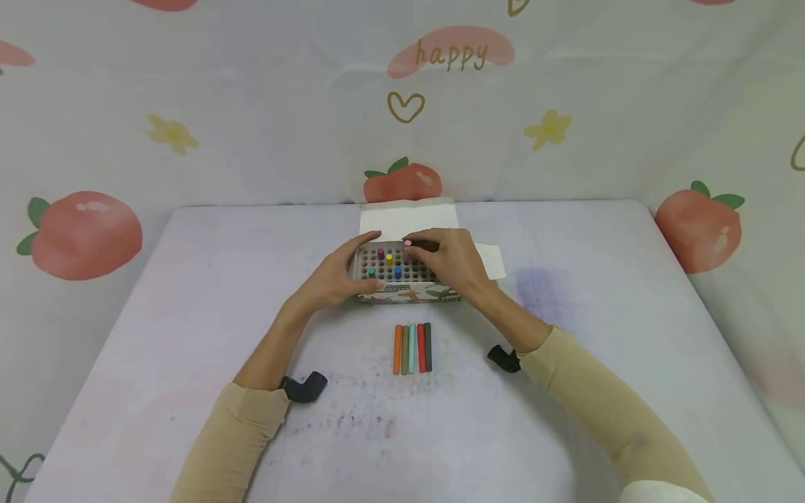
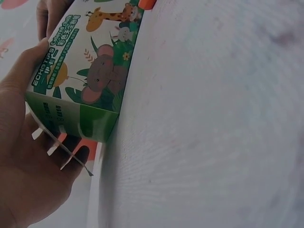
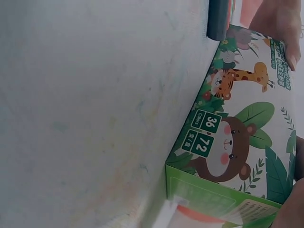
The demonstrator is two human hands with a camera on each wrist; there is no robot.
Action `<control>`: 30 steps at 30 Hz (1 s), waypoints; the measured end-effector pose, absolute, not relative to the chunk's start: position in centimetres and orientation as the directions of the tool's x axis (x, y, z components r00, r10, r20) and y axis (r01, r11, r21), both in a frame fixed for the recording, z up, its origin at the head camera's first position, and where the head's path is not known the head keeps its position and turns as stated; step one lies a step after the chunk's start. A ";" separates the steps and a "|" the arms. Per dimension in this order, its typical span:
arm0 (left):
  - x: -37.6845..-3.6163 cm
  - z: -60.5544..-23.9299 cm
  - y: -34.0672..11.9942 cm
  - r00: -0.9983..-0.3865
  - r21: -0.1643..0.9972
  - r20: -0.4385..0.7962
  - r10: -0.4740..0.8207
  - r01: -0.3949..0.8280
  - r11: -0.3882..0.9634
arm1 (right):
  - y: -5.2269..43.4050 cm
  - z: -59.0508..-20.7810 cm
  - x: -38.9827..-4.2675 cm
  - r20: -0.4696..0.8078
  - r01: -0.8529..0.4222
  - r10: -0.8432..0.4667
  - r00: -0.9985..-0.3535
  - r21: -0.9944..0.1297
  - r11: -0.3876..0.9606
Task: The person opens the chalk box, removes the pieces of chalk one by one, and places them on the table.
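Note:
A chalk box (image 1: 411,296) printed with cartoon animals stands with its lid folded back, showing a tray with rows of holes. Purple (image 1: 380,253), yellow (image 1: 389,259), green (image 1: 372,272) and blue (image 1: 398,272) chalk sticks stand upright in some holes. My left hand (image 1: 333,278) grips the box's left end, thumb along the front edge and fingers behind, as the left wrist view also shows. Over the tray's back part, my right hand (image 1: 454,260) pinches a pink chalk stick (image 1: 408,243). Whether its lower end sits in a hole cannot be told; that hand hides the tray's right part.
In front of the box lie several chalk sticks side by side, from orange (image 1: 397,349) to dark grey (image 1: 428,347). A white side flap (image 1: 491,261) sticks out at the box's right. Purple smudges (image 1: 541,293) mark the tabletop. Behind hangs a printed cloth (image 1: 283,140).

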State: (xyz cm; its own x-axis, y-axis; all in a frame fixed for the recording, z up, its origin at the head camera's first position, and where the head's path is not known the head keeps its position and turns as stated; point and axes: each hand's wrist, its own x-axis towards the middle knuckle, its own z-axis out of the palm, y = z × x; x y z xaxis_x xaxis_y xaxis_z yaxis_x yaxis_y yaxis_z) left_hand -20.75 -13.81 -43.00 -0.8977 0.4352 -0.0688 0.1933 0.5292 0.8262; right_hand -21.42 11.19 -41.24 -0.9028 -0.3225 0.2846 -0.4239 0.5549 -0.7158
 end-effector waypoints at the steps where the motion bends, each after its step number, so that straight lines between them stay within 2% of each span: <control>1: -20.8 -43.0 -13.8 -0.897 0.828 -0.070 0.436 0.191 0.526 | 11.2 -41.2 -21.4 0.287 -0.427 -0.325 -0.901 -0.718 0.550; 13: -20.8 -42.9 -13.7 -0.892 0.828 -0.055 0.449 0.211 0.520 | 11.3 -40.3 -21.4 0.282 -0.426 -0.328 -0.902 -0.709 0.563; 22: -20.8 -43.0 -13.8 -0.897 0.819 -0.066 0.438 0.202 0.537 | 11.9 -39.2 -21.4 0.363 -0.455 -0.277 -0.889 -0.758 0.467; 30: -20.8 -43.0 -13.8 -0.897 0.823 -0.065 0.438 0.200 0.532 | 12.1 -39.2 -21.5 0.380 -0.459 -0.262 -0.887 -0.784 0.418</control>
State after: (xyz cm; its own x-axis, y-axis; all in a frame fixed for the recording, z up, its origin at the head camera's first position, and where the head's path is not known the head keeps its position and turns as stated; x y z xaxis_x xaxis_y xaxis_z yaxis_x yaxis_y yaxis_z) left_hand -20.79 -13.77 -42.96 -0.8967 0.4380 -0.0649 0.2001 0.5316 0.8230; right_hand -21.46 12.12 -39.17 -0.8870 -0.2619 0.3803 -0.4594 0.4180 -0.7837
